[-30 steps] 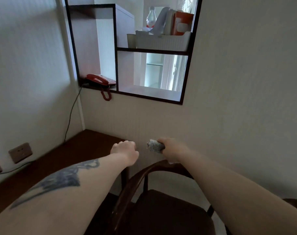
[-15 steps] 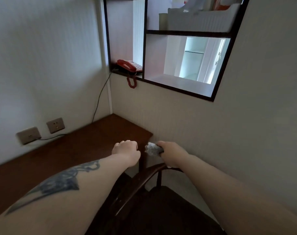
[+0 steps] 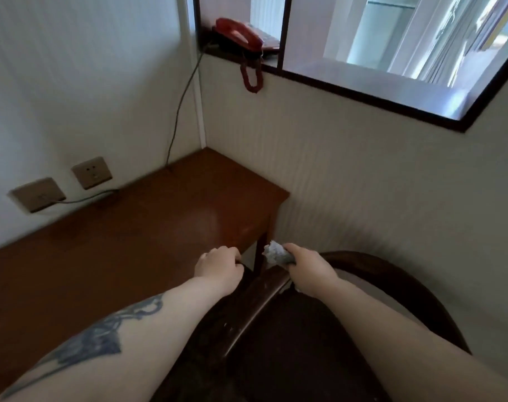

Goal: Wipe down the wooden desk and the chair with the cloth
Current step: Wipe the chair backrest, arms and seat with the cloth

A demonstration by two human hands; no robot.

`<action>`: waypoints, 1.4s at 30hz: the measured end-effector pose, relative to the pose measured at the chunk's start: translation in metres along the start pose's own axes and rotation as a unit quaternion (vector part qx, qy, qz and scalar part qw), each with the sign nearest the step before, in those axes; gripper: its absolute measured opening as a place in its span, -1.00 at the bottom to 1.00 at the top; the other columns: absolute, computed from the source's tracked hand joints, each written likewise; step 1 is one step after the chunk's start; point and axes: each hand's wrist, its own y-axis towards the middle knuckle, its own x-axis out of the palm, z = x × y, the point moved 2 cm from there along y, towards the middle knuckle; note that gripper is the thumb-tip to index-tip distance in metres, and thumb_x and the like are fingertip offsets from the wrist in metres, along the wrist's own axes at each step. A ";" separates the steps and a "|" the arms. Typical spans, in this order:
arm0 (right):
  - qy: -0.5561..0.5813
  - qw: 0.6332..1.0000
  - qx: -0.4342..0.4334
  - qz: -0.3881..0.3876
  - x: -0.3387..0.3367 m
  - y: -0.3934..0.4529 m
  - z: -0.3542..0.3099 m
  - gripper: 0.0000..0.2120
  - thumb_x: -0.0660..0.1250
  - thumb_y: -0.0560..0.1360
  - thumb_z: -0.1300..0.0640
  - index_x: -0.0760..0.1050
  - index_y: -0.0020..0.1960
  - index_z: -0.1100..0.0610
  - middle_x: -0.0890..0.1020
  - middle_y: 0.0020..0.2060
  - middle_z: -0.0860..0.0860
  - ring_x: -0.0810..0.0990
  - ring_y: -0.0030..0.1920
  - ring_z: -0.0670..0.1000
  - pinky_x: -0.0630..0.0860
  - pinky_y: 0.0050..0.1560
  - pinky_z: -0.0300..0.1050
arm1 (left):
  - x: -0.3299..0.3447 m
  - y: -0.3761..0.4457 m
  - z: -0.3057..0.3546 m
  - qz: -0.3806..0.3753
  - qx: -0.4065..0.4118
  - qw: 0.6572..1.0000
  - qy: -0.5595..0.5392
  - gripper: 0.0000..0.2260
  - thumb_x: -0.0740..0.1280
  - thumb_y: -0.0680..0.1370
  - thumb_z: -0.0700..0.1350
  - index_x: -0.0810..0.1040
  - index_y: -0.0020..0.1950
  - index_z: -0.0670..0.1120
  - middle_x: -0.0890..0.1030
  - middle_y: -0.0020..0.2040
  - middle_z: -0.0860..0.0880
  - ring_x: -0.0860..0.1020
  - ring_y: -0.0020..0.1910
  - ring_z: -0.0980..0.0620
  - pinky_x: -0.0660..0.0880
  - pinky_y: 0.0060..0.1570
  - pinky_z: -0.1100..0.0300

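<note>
A person stands over a dark wooden chair [image 3: 264,303] and reaches both bare arms out in front. The right hand [image 3: 308,268] is curled tight around a crumpled grey cloth [image 3: 276,252]. A bunch of the cloth sticks out past the thumb side of the fist. The hand and the cloth sit at the top of the chair's curved back rail, right where the rail bends. Whether the cloth presses on the wood or only hangs just above it, I cannot tell.

The left hand [image 3: 219,266] is closed in a fist too. It is just beside the chair's rail and over the near corner of the wooden desk [image 3: 131,233]. Its fingers curl down, but I cannot see if they hold the edge of the chair or nothing at all. The left arm has a blue tattoo [image 3: 102,340] on it.

The desk is brown and shiny, and it fits into the corner of the room on the left. One thin desk leg shows between the two hands. The chair stands right next to the desk, with its dark seat below the arms.

On the left wall are two brown sockets [image 3: 91,172], and a thin cord [image 3: 183,91] runs up the corner. A red telephone [image 3: 241,34] sits on a ledge above, with its curly red wire hanging down. A dark-framed opening [image 3: 363,94] fills the wall on the right.
</note>
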 end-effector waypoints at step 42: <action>-0.060 0.933 -0.344 -0.083 0.257 -0.024 0.044 -0.40 0.12 0.39 0.22 0.38 0.43 0.14 0.35 0.47 0.09 0.14 0.51 0.07 -0.05 0.52 0.00 | 0.243 -0.023 -0.093 0.144 -0.512 0.581 -0.616 -0.72 0.14 0.59 -0.06 0.63 0.05 -0.07 0.65 0.03 -0.16 0.62 0.02 -0.15 0.52 0.16 -0.05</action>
